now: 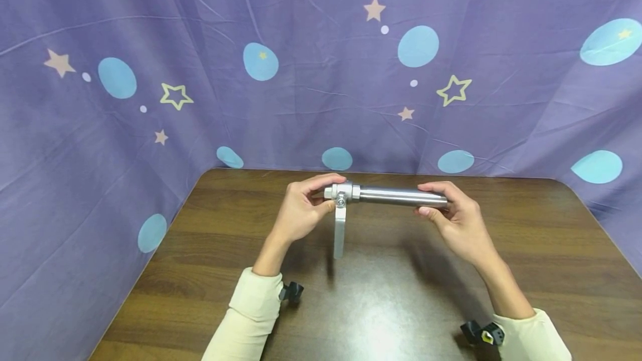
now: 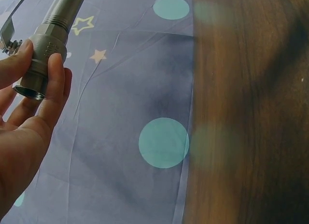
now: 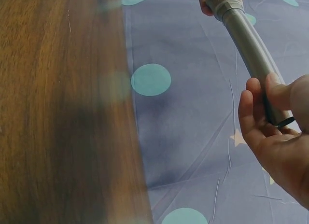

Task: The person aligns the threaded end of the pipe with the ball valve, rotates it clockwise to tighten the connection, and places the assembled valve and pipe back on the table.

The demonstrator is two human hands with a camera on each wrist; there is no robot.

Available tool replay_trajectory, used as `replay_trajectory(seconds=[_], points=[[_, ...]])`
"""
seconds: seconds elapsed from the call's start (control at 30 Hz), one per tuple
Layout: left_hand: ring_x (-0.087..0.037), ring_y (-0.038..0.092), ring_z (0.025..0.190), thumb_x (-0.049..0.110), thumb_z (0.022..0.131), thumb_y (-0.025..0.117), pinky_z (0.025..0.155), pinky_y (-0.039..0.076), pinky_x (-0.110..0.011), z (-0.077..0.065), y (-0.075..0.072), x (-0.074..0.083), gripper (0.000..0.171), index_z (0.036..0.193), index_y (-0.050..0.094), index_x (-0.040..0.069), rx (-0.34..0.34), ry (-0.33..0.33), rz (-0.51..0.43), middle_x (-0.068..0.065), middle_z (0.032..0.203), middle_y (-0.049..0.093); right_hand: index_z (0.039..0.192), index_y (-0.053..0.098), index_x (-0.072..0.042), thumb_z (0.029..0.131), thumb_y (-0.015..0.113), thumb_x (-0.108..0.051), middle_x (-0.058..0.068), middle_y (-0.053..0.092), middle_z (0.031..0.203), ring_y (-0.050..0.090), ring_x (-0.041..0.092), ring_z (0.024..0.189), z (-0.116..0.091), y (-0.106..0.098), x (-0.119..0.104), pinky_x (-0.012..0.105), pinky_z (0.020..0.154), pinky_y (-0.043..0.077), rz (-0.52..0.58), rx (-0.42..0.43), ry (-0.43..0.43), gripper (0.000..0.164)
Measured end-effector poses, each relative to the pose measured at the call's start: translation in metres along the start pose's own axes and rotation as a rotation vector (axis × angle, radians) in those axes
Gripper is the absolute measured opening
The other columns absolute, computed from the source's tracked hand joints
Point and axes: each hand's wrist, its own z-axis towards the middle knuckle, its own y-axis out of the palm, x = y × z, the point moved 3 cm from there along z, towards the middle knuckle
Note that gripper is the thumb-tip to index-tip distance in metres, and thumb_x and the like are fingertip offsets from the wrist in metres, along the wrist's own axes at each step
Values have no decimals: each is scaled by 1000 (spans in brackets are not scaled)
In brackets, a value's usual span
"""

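Note:
Between both hands a metal ball valve [image 1: 346,190] and a steel pipe [image 1: 391,195] joined to it are held level above the table. My left hand [image 1: 303,208] pinches the valve body, thumb on the near side and fingers over the far side. The valve's flat lever handle [image 1: 339,233] points toward me, across the pipe's line. At the pipe's other end, my right hand [image 1: 461,222] grips it between thumb and fingers. Threads show where the pipe [image 2: 60,14] meets the valve [image 2: 48,52] in the left wrist view. The valve's outer end is an open socket.
A brown wooden table [image 1: 200,272] lies under the hands. Behind it and along the sides hangs a purple curtain [image 1: 311,93] with stars and blue dots. Black wrist mounts [image 1: 292,292] sit at the cream sleeves [image 1: 251,305].

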Motion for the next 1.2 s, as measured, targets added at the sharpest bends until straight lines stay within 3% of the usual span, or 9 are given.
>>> replay_trajectory(seconds=[0.47, 0.63, 0.8, 1.03, 1.2], points=[[-17, 72, 113, -21, 81, 71, 99, 66, -48, 0, 0, -1, 49, 126, 76, -3, 4, -1, 4, -19, 133, 75, 128, 65, 12, 88, 67, 26, -13, 72, 103, 76, 4, 80, 0, 0, 0, 26, 71, 69, 7, -12, 13, 43], [-19, 72, 114, -21, 81, 71, 98, 67, -38, 1, 0, -1, 49, 126, 75, -3, 4, -5, 5, -18, 134, 75, 130, 66, 9, 90, 67, 22, -10, 74, 99, 77, 5, 79, -1, 0, 0, 28, 71, 69, -7, -17, 23, 41], [-17, 72, 114, -21, 81, 71, 97, 67, -34, 0, 0, 0, 49, 127, 75, -3, 3, -8, 3, -19, 134, 75, 130, 66, 8, 92, 67, 21, 1, 77, 96, 77, 8, 79, -1, 0, 1, 26, 72, 69, -13, -22, 23, 40], [-19, 72, 115, -21, 81, 71, 98, 66, -32, 0, -1, 0, 48, 126, 76, -3, 3, -5, -1, -19, 135, 74, 132, 65, 8, 95, 65, 17, -9, 76, 94, 74, 1, 79, -1, 0, 1, 25, 73, 69, -14, -26, 42, 38], [-20, 72, 115, -21, 81, 71, 98, 66, -31, 0, 0, 0, 49, 126, 76, -2, 4, -6, 1, -19, 134, 75, 132, 64, 9, 96, 65, 16, -9, 76, 89, 73, 0, 76, 0, 1, -2, 16, 68, 65, -23, -14, 56, 36]])
